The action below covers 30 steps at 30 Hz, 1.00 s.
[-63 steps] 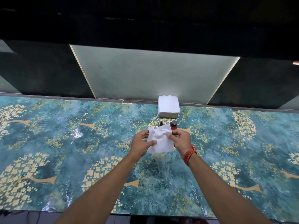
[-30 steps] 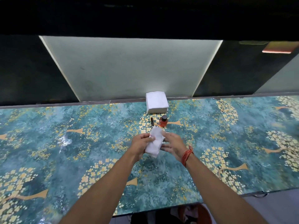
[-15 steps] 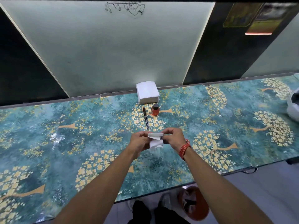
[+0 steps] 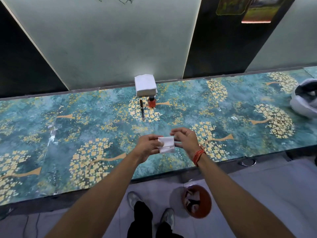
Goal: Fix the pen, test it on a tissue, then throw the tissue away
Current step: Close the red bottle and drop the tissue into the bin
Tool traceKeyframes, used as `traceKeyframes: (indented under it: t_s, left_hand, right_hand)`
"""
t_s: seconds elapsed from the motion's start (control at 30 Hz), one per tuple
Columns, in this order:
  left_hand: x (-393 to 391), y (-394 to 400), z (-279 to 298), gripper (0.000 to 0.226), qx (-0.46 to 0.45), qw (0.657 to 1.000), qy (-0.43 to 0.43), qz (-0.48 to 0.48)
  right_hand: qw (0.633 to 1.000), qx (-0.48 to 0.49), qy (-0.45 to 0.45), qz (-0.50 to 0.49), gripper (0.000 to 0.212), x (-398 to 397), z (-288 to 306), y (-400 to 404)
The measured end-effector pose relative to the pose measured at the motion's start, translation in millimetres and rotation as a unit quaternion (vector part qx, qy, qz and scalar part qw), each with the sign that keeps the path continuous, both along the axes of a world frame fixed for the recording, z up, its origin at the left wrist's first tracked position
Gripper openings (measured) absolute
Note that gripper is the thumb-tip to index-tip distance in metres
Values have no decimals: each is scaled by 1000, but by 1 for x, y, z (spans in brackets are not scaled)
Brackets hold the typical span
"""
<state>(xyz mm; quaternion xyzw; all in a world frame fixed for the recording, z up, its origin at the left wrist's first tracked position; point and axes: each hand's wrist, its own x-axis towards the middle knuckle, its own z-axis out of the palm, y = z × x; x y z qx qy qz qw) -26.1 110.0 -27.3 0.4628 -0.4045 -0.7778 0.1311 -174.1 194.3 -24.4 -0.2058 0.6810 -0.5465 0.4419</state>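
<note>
A folded white tissue [image 4: 166,144] is pinched in my left hand [image 4: 147,146] above the patterned table [image 4: 68,134]. My right hand [image 4: 185,140] hovers just right of the tissue with its fingers spread, thumb and forefinger near its edge. The black pen [image 4: 142,109] lies on the table farther back, next to a small red ink bottle [image 4: 152,102]. A stack of white tissues [image 4: 145,85] sits against the wall behind them.
An orange-brown waste bin [image 4: 197,201] holding crumpled scraps stands on the floor below the table's front edge, to the right of my feet [image 4: 149,217]. A white helmet-like object [image 4: 305,98] rests at the far right of the table.
The tissue has been folded from a wide sheet into a small square. My view has tilted down and back, bringing the floor and bin into sight. My right hand has loosened its hold.
</note>
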Motion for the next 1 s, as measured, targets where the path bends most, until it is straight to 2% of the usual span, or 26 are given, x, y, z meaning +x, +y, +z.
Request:
traceKeyframes:
  t_s: [0.03,0.27,0.37,0.47,0.57,0.63,0.7,0.87,0.93,1.0]
  left_hand:
    - [-1,11,-2,27,-12,1000,-1,7]
    - [7,51,-6,22,-44,998,-25,27]
    - [11,57,-8,21,-38,998,-31,39]
    - [15,65,-15,29,-10,998,-24,55]
    - [17,76,-23,32,-2,999,-36,27]
    - [16,89,-31,32,7,999,-40,0]
    - [14,102,-38,31,0,999,-42,-34]
    - [0,138,-71,31,-108,989,-80,-65]
    - [-5,154,-89,29,-211,965,-124,-97]
    - [-14,176,-102,26,-276,935,-157,-158]
  right_hand:
    - [1000,5,-13,8,12,-1,-1,10]
    - [993,16,99,66,23,7,-15,45]
    - [997,5,50,66,18,14,-17,59]
    - [994,0,15,109,30,19,-21,76]
    - [986,33,126,107,26,27,-27,91]
    - [975,50,207,62,14,34,-34,105]
    - [966,60,249,25,8,39,-42,122]
    - [940,93,315,-90,5,44,-56,179]
    - [932,117,315,-135,7,42,-63,202]
    - [921,144,319,-169,7,38,-76,224]
